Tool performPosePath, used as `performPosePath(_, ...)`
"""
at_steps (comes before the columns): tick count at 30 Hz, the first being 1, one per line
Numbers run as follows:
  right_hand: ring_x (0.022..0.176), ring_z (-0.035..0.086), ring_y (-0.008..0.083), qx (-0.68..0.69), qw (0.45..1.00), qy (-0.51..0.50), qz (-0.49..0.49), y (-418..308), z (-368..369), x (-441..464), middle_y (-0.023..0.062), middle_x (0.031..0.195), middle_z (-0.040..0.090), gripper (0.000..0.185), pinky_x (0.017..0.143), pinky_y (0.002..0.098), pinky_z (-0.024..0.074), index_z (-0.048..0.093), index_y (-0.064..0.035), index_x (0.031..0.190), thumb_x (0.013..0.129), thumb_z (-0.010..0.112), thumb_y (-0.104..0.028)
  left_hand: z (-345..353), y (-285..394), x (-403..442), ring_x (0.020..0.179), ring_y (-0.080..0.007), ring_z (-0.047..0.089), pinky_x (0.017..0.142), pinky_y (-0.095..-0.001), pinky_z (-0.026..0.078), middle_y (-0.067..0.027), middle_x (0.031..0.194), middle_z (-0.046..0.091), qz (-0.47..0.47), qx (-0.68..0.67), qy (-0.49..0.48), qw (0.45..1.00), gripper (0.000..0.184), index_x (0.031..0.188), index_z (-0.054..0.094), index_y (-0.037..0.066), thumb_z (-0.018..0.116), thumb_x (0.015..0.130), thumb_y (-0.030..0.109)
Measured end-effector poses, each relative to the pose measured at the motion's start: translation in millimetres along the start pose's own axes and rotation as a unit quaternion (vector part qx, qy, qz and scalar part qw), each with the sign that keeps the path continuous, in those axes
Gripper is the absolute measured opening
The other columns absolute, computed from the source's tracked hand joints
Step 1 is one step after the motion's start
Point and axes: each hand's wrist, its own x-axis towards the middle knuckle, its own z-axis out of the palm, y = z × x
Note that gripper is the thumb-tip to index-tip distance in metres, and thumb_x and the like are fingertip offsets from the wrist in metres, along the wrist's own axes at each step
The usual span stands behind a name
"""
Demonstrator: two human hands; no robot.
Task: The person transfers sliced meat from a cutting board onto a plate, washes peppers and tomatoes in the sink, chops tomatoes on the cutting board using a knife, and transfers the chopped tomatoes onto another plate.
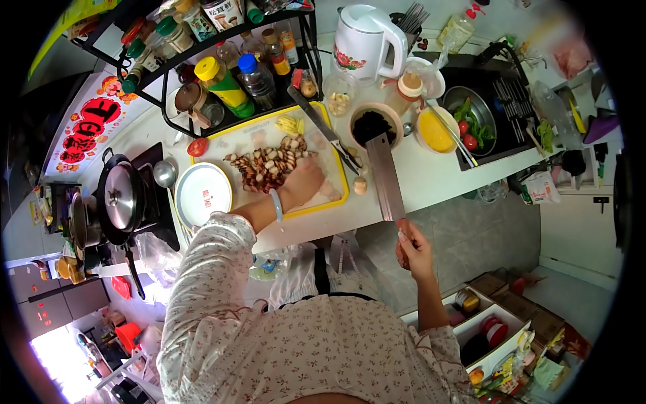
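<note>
My right hand (414, 248) is closed around the wooden handle of a cleaver (385, 178), its broad blade angled up past the counter's front edge toward a bowl of dark pieces (373, 126). My left hand (304, 182), below a pale bracelet, rests over the right side of a yellow-rimmed cutting board (235, 138). Beside its fingers lies a heap of chopped brown-and-white pieces (266, 165), which look like mushroom. The fingertips are mostly hidden under the hand. Pale yellow slices (290, 125) sit at the board's back, and a black-handled knife (323, 124) lies across its right edge.
A white plate (203, 195) and a tomato piece (197, 147) are left of the board. A lidded pan (121, 195) stands farther left. Rightward are a bowl of yellow liquid (436, 131) with chopsticks, and a sink holding a metal basin (488, 114). A white kettle (363, 44) stands behind.
</note>
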Motion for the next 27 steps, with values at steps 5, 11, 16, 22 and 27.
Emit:
performPosePath(5,0.036,0.036,0.0046,0.01,0.999,-0.028,-0.014,6,5,5,-0.0018,0.048,0.042,0.031,0.033,0.0186,0.0274,0.046,-0.0026,0.115,0.085,0.048,-0.011,-9,-71,16,0.084,-0.0179,0.051,0.076,-0.0363,0.034,-0.0017,0.081,0.056,-0.218,-0.036,0.025,0.975,0.014,0.084,0.059,0.013,0.049,0.075,0.018)
performPosePath(11,0.039,0.036,0.0042,-0.03,0.996,-0.074,0.042,8,46,30,-0.0017,0.051,0.042,0.033,0.035,0.0194,0.0299,0.047,-0.0028,0.115,0.084,0.052,-0.014,17,-102,-1,0.088,-0.0201,0.051,0.078,-0.0371,0.035,-0.0029,0.087,0.058,-0.403,-0.137,0.126,0.896,0.027,0.102,0.058,0.014,0.048,0.078,0.02)
performPosePath(16,0.039,0.038,0.0049,-0.074,0.993,-0.091,0.016,20,63,64,-0.0012,0.052,0.043,0.035,0.035,0.0204,0.0322,0.046,-0.0021,0.116,0.083,0.052,-0.014,34,-86,-29,0.092,-0.0253,0.05,0.077,-0.0396,0.036,-0.0064,0.098,0.057,-0.452,-0.317,0.141,0.822,0.027,0.103,0.058,0.011,0.047,0.081,0.022)
performPosePath(22,0.042,0.041,0.0052,-0.143,0.983,-0.116,-0.022,23,83,91,0.0006,0.056,0.047,0.035,0.038,0.0208,0.0348,0.048,-0.0017,0.114,0.082,0.054,-0.015,36,-21,-71,0.101,-0.0324,0.046,0.085,-0.0424,0.034,-0.0169,0.108,0.051,-0.47,-0.386,0.36,0.707,0.032,0.105,0.054,0.002,0.054,0.077,0.016)
performPosePath(27,0.045,0.043,0.0057,-0.213,0.959,-0.153,-0.106,32,95,95,0.0013,0.061,0.048,0.034,0.04,0.021,0.0355,0.047,-0.0022,0.112,0.082,0.054,-0.016,39,30,-83,0.111,-0.037,0.037,0.091,-0.0417,0.031,-0.0206,0.122,0.039,-0.494,-0.368,0.35,0.705,0.05,0.119,0.042,0.003,0.059,0.074,0.017)
